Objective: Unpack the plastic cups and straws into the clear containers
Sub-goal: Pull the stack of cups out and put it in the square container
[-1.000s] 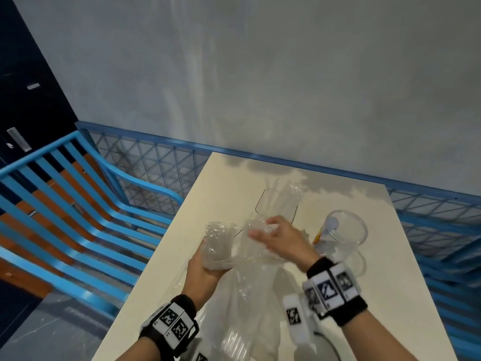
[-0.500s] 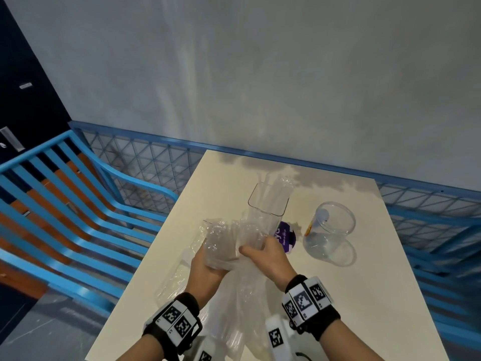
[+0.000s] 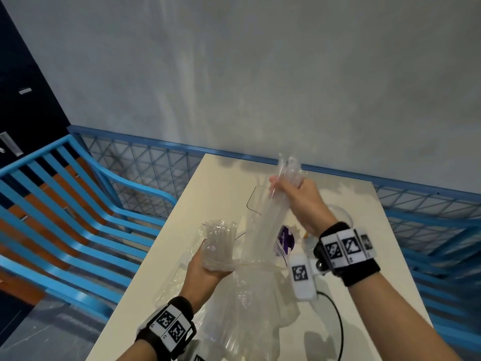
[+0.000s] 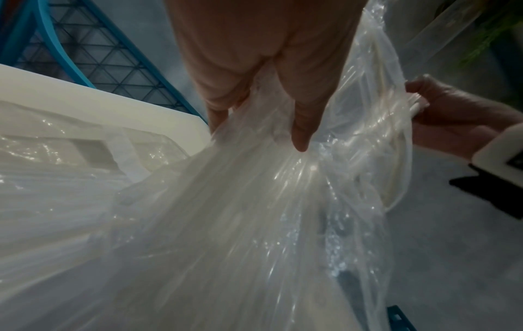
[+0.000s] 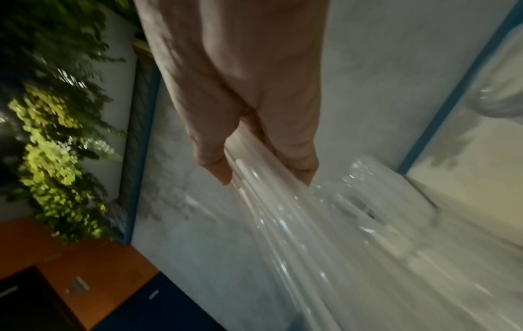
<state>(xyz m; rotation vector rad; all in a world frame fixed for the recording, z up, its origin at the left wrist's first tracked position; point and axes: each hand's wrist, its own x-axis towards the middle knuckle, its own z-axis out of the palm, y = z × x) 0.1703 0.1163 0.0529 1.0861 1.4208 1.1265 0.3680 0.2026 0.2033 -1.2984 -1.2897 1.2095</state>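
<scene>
Several clear tubular straws (image 3: 270,204) in right hand (image 3: 302,201), crinkly bag (image 3: 218,246) in left hand (image 3: 205,269)

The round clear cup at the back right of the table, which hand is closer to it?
Right. The right hand, gripping straws, is raised just beside the round cup; the left hand holds the plastic bag farther left.

1. left hand (image 4: 263,74) comes down from top centre, fingers (image 4: 304,125) & thumb curled into crumpled clear plastic bag (image 4: 226,224), gripping it.
2. bag fills most of the view, spreads toward lower left w/ bright glints; contents too blurred to tell.
3. right hand (image 4: 452,118) at right edge, pinching a bundle of clear straws (image 4: 416,105) that runs into the bag.
4. cream table (image 4: 85,96) at left, blue mesh railing (image 4: 107,51) behind it.
</scene>
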